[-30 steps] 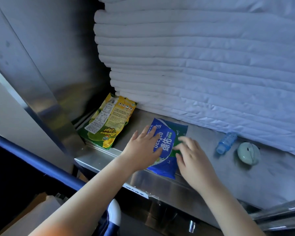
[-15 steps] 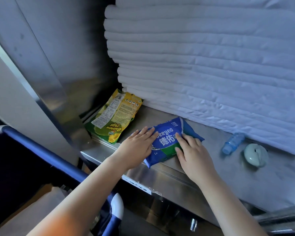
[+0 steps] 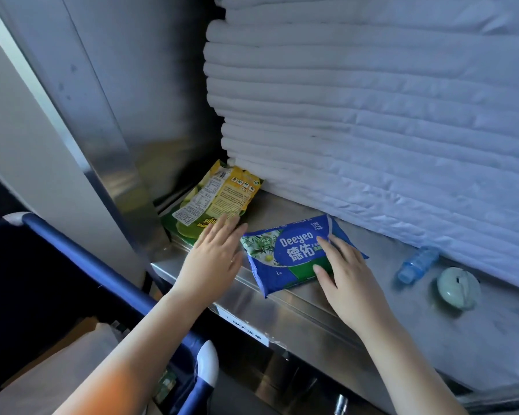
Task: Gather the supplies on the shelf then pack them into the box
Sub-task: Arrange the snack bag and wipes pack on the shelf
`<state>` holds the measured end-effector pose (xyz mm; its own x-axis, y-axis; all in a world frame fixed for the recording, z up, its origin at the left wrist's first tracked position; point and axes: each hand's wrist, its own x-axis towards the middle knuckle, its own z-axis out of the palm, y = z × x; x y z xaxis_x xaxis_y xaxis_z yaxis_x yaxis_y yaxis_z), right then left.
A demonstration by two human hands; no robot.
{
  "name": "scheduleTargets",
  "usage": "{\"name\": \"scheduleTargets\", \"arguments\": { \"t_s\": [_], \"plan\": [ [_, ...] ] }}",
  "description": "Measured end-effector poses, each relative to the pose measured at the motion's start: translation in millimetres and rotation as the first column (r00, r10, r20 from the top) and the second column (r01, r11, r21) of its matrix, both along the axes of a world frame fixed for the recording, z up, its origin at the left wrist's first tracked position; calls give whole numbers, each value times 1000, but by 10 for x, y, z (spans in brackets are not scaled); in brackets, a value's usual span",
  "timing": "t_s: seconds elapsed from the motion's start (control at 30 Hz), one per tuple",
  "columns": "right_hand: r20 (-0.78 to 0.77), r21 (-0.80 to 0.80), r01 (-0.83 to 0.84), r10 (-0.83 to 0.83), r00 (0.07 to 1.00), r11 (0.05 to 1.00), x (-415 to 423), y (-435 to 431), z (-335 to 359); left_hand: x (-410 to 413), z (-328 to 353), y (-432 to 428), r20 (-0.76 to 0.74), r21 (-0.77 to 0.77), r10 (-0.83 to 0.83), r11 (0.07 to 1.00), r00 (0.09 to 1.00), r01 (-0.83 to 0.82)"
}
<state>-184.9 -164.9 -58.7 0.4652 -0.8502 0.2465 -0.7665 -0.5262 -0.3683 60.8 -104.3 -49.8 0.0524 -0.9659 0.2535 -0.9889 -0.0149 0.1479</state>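
The blue pack (image 3: 297,254) on the metal shelf (image 3: 282,211) had the word "Deeyeo" in white letters, two big Chinese signs "德佑" under it, a small "99.9" on its flower part and a little "L" near its bottom edge. The yellow bag (image 3: 216,199) beside it had the word "chips" in yellow letters, upside down, and a white label full of print too small to read. A white sticker (image 3: 246,330) on the front edge of the shelf had marks that were too blurry to read.
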Motion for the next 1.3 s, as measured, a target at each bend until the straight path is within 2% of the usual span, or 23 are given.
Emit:
{"name": "scheduleTargets", "arguments": {
  "t_s": [0.07,0.17,0.33,0.47,0.53,0.6,0.67,0.83,1.03,1.2,1.3],
  "plan": [
    [48,-19,-20,20,999,1000,49,6,26,114,-32,59,44,34,82,996,996,-83],
    [64,5,-46,45,997,999,156,-33,68,188,-50,97,70,11,101,995,992,-102],
    [1,40,-136,136,991,990,310,-37,65,290,-55,151,74,59,118,991,990,-122],
    [-45,-2,-170,169,985,986,353,18,23,310,-7,192,117,78,120,988,986,-130],
    [-20,6,-164,164,986,986,374,19,40,299,47,226,121,40,90,995,989,-95],
    [19,1,-171,171,985,985,418,12,88,298,141,269,102,-57,-11,998,995,17],
    [66,-36,-196,198,978,980,490,-5,160,317,186,306,176,-174,-45,982,983,76],
    [113,-162,-283,303,946,945,868,-204,335,291,186,319,127,-210,-71,973,989,97],
    [-111,-146,-362,349,931,921,1287,-602,334,280,27,335,149,-205,-71,973,986,101],
    [-288,-223,-463,395,872,858,1331,-811,320,371,-20,342,187,-155,-47,985,981,76],
    [-318,-243,-527,446,837,814,1333,-917,302,387,-1,328,200,-145,-38,987,979,68]
  ]
}}
